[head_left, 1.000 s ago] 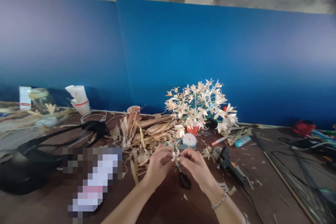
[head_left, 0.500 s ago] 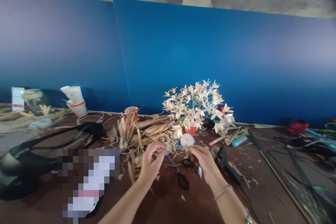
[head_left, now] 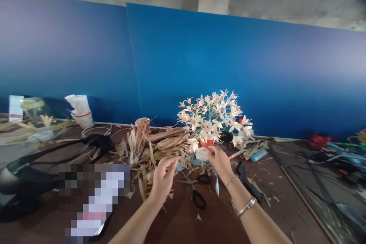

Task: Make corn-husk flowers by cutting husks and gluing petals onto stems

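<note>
My left hand [head_left: 164, 177] is raised over the brown table, its thumb and fingertips pressed together; whatever they pinch is too small to make out. Farther right, my right hand [head_left: 220, 162] reaches to the white tape roll [head_left: 202, 154], fingers closed at its right edge. A pale blue strip [head_left: 217, 187] hangs below that hand. Black-handled scissors [head_left: 198, 198] lie open between my forearms. Behind the roll, a red cup [head_left: 207, 142] stands under a bunch of cream husk flowers [head_left: 211, 118].
Dried husks [head_left: 168, 139] are heaped behind my left hand. A black glue gun [head_left: 248, 185] lies beside my right forearm, near a blue tube [head_left: 259, 155]. At left are a black strap [head_left: 97, 141] and a white cup [head_left: 82, 118].
My right hand has moved forward to the tape roll, and its wrist has turned, showing the bracelets more. My left hand has barely moved and keeps its pinch.
</note>
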